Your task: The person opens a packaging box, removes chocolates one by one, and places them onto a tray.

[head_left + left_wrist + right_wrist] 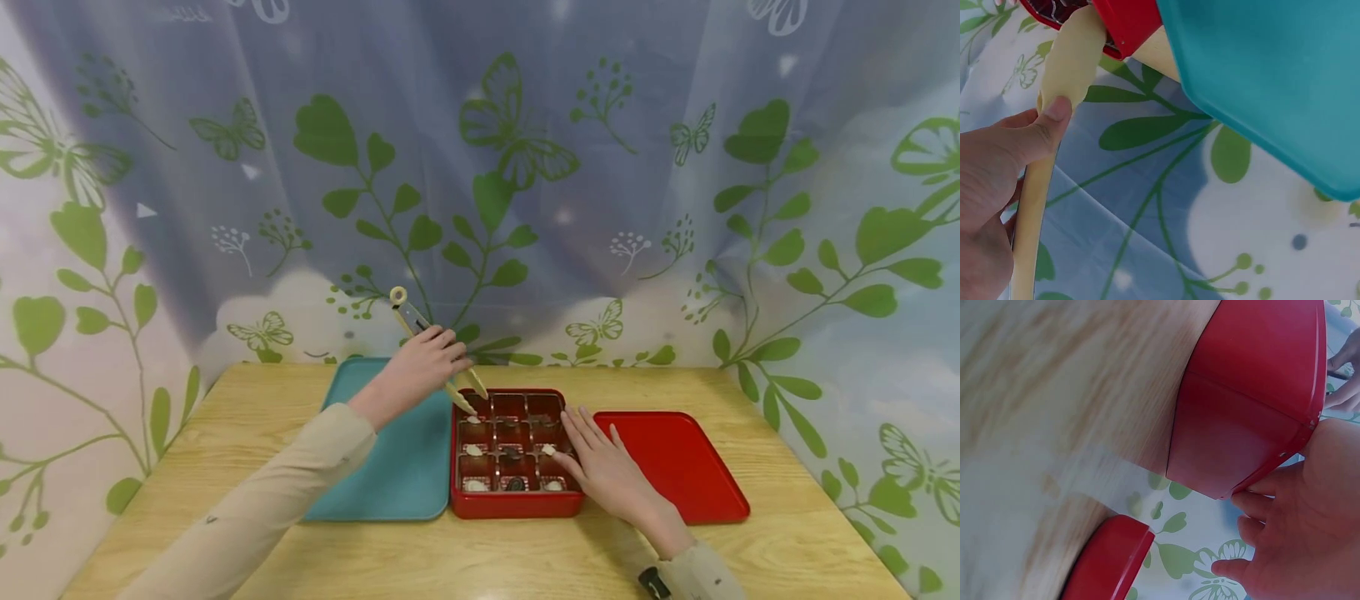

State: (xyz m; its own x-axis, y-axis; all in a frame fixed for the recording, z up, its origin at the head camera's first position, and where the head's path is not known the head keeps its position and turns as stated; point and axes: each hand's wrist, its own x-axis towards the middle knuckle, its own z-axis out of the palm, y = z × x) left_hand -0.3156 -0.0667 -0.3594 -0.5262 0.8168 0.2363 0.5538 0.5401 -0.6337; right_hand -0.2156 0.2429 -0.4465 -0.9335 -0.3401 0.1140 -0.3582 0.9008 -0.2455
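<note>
My left hand (423, 362) grips a pair of tongs (409, 317) with cream-coloured tips. They slant down to the right, their tips at the back-left compartment of a red box (517, 505). Clear dividers split this box into several compartments. White pieces (476, 484) and dark pieces (515, 483) lie inside, too small to name. Whether the tongs pinch anything cannot be made out. In the left wrist view, the thumb presses along the tongs (1072, 59) near their broad tip. My right hand (611, 475) rests on the box's right rim, fingers extended; the right wrist view shows it against the red side wall (1235, 419).
Left of the box, touching or nearly touching it, lies a teal tray (397, 475), partly under my left forearm. A flat red lid (675, 467) lies to the right on the wooden table (360, 558). Behind hangs a curtain (420, 167) printed with leaves and butterflies.
</note>
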